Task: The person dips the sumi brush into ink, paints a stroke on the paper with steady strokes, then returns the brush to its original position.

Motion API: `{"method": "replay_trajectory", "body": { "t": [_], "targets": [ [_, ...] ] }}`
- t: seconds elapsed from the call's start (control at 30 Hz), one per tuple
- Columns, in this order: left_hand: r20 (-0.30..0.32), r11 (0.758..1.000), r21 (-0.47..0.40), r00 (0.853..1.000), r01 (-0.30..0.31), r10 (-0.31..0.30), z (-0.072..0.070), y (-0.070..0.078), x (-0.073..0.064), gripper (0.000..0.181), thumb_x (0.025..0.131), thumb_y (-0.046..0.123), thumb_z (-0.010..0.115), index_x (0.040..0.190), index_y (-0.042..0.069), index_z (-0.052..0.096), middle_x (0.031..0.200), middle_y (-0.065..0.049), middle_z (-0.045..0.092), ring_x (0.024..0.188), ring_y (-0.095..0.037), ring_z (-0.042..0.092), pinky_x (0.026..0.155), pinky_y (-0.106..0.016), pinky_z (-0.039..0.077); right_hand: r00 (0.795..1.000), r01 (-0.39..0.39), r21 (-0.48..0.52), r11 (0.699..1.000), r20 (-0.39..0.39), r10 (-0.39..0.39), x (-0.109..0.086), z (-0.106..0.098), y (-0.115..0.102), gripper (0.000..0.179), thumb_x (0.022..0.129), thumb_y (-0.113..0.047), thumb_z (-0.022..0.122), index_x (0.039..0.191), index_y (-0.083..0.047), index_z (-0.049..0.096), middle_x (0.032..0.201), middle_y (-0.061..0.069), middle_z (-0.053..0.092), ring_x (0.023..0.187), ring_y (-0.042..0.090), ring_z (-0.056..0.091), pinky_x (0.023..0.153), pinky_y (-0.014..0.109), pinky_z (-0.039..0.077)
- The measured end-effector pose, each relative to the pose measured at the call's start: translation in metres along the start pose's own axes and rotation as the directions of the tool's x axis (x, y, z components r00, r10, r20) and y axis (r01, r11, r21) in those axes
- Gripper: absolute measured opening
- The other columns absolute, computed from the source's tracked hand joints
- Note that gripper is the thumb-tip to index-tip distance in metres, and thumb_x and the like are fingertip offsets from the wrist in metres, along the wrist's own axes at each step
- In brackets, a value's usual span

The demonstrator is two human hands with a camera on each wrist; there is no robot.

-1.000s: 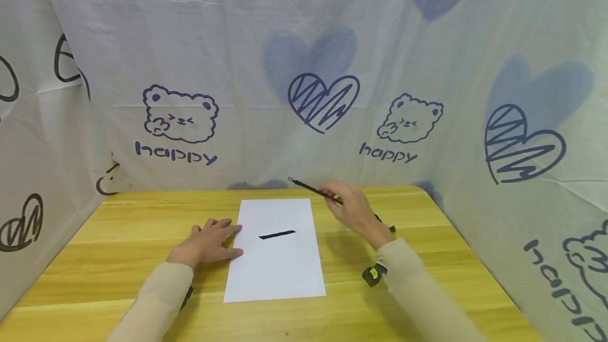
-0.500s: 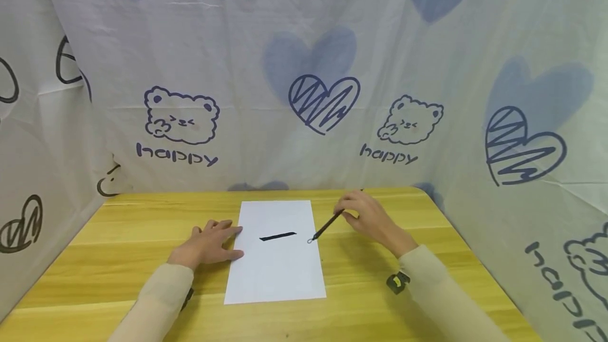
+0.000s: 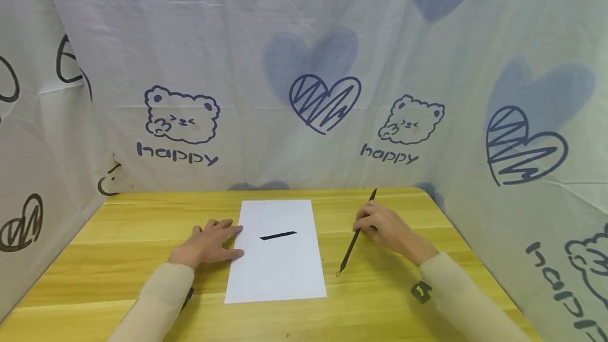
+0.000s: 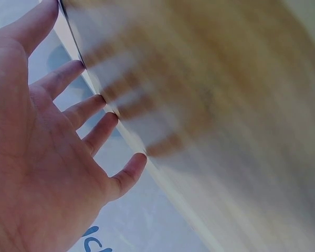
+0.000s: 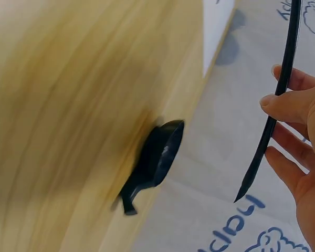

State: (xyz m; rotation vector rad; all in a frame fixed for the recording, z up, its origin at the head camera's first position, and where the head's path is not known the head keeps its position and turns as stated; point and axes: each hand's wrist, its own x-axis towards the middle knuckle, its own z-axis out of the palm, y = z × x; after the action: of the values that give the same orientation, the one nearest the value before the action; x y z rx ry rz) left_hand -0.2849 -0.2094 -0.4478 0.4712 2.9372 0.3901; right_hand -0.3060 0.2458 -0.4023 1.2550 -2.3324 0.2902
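A sheet of white paper (image 3: 277, 273) lies on the table, with one slanting black stroke (image 3: 278, 236) near its middle. Spread fingers of my left hand (image 3: 209, 243) rest at the paper's left edge, the thumb and a fingertip overlapping it. To the right of the sheet, my right hand (image 3: 387, 228) pinches an ink brush (image 3: 350, 251) by its dark handle. The brush's looped end slants down toward me, its dark pointed tip up toward the back edge. In the right wrist view, a black dish with a short spout-like projection (image 5: 160, 152) stands near that hand.
The yellow wood-grain table (image 3: 104, 278) runs back to a white curtain (image 3: 247, 136) printed with hearts and bears. More curtain closes off both sides. The person's sleeves (image 3: 157, 300) carry dark wrist cameras.
My right hand has moved right and toward me. The brush's looped end has swung from pointing back-left down toward me, and its tip now points up and away. My left hand has stayed put.
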Motion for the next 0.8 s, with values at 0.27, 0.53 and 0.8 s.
{"method": "replay_trajectory", "body": {
  "t": [0.27, 0.53, 0.8],
  "targets": [
    [-0.001, 1.0, 0.012, 1.0, -0.002, 0.002, 0.001, -0.001, 0.001, 0.077, 0.091, 0.058, 0.068, 0.153, 0.016, 0.05, 0.162, -0.023, 0.04, 0.144, -0.052, 0.036, 0.109, -0.081, 0.025, 0.999, 0.011, -0.04, 0.999, 0.042, -0.009, -0.019, 0.0, 0.008, 0.02, 0.079, 0.002, 0.084, 0.088, -0.016, 0.083, 0.093, 0.001, 0.073, 0.086, 0.017, 0.06, 0.071, 0.032, 0.055],
    [0.006, 1.0, 0.01, 1.0, 0.0, 0.0, 0.001, -0.001, 0.001, 0.077, 0.092, 0.058, 0.068, 0.154, 0.016, 0.05, 0.163, -0.023, 0.039, 0.145, -0.051, 0.037, 0.109, -0.08, 0.025, 0.995, 0.033, -0.039, 0.999, 0.095, -0.029, -0.034, -0.001, 0.013, 0.023, 0.08, 0.007, 0.081, 0.088, -0.014, 0.083, 0.094, 0.001, 0.073, 0.088, 0.017, 0.062, 0.074, 0.032, 0.058],
    [0.013, 1.0, 0.007, 1.0, -0.002, 0.002, -0.003, 0.0, -0.001, 0.078, 0.091, 0.059, 0.069, 0.153, 0.015, 0.05, 0.163, -0.023, 0.039, 0.145, -0.051, 0.036, 0.109, -0.083, 0.022, 0.99, 0.04, 0.01, 0.999, 0.137, -0.041, -0.049, 0.0, 0.017, 0.032, 0.081, 0.015, 0.073, 0.088, -0.015, 0.082, 0.093, 0.0, 0.071, 0.086, 0.016, 0.06, 0.073, 0.029, 0.056]
  ]
}}
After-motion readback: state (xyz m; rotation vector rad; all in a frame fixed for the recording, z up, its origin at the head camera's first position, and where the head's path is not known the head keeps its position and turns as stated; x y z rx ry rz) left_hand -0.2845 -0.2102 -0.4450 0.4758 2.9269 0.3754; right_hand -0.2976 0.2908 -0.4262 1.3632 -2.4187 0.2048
